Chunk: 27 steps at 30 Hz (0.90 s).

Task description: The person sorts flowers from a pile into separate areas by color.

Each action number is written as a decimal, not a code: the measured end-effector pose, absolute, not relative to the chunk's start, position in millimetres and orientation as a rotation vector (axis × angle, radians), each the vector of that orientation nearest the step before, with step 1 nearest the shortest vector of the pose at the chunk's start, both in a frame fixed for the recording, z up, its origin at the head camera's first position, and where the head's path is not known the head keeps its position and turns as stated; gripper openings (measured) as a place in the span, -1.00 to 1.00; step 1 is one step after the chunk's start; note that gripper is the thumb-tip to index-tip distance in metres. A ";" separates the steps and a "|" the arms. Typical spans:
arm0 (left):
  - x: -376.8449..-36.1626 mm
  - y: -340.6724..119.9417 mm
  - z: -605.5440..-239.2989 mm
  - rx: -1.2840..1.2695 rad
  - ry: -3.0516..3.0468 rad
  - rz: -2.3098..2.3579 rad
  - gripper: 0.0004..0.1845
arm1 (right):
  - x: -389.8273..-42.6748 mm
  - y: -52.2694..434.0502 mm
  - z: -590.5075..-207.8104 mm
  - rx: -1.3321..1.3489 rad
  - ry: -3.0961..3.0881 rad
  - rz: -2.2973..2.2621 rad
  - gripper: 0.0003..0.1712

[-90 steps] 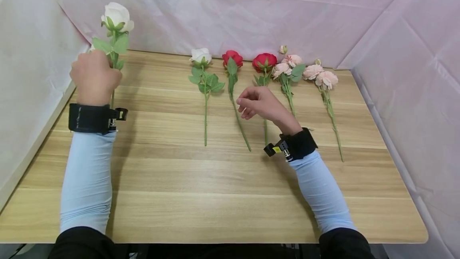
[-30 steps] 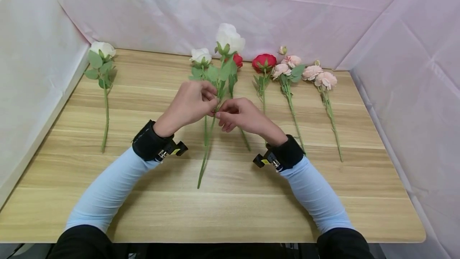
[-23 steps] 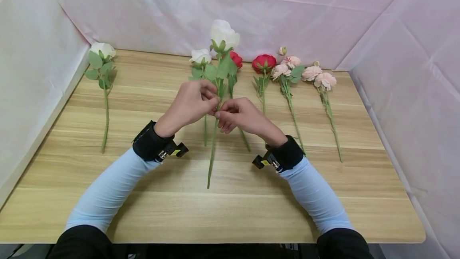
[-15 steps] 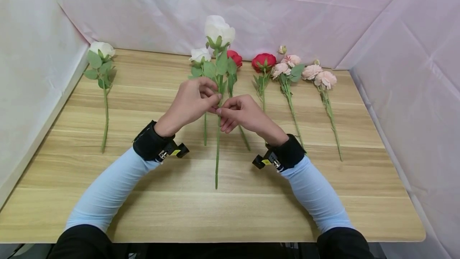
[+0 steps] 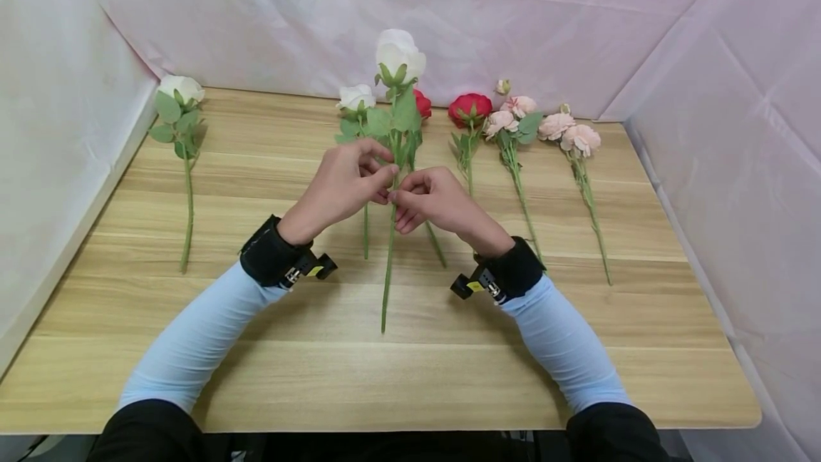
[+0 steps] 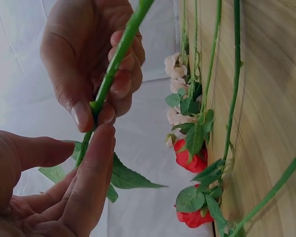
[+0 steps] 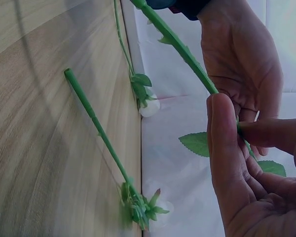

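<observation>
I hold a white rose (image 5: 400, 55) nearly upright above the middle of the wooden table (image 5: 410, 376). Its green stem (image 5: 387, 284) hangs down towards the table. My left hand (image 5: 346, 184) has thumb and index finger at the stem just below the leaves. My right hand (image 5: 431, 199) pinches the same spot from the other side. In the left wrist view the right hand (image 6: 84, 54) pinches the stem (image 6: 119, 52) above the left hand (image 6: 64, 197). In the right wrist view the right hand (image 7: 237, 187) pinches the stem (image 7: 180, 47) in front of the left hand (image 7: 241, 54).
One white rose (image 5: 180, 91) lies at the table's left edge. Behind my hands lie a white rose (image 5: 355, 97), two red roses (image 5: 421, 102) (image 5: 471, 107) and two pink sprays (image 5: 513, 116) (image 5: 571, 135). Pink cloth (image 5: 513, 20) walls three sides.
My left hand laid a white rose at the table's left and came to the middle. The rose held in both hands swung from tilted to nearly upright.
</observation>
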<state>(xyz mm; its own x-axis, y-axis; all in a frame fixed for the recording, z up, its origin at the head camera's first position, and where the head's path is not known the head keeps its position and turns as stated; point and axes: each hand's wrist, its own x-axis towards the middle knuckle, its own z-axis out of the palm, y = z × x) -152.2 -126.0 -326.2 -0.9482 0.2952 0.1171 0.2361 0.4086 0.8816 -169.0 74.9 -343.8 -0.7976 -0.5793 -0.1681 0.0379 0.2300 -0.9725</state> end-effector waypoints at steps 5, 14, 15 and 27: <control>-155.3 -128.5 -331.3 0.557 2.697 1.506 -0.80 | -172.4 76.5 -343.1 -0.481 2.035 -1.598 -0.77; -161.3 -141.1 -332.7 0.513 2.863 1.303 -0.79 | -176.1 74.3 -343.1 -0.461 2.043 -1.581 -0.78; -163.8 -144.1 -332.5 0.490 2.870 1.288 -0.78 | -176.3 73.8 -343.3 -0.463 2.043 -1.583 -0.78; -179.9 -197.2 -309.4 0.149 2.956 1.004 -0.57 | -184.0 60.6 -345.0 -0.404 2.067 -1.553 -0.80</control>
<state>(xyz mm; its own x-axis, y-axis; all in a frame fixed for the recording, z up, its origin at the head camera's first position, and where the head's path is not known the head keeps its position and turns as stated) -179.9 -197.2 -309.4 -0.9953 0.0957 0.0151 0.0851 0.7892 0.6082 -184.0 60.6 -345.0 -0.8212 -0.5246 -0.2246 0.0697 0.2985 -0.9519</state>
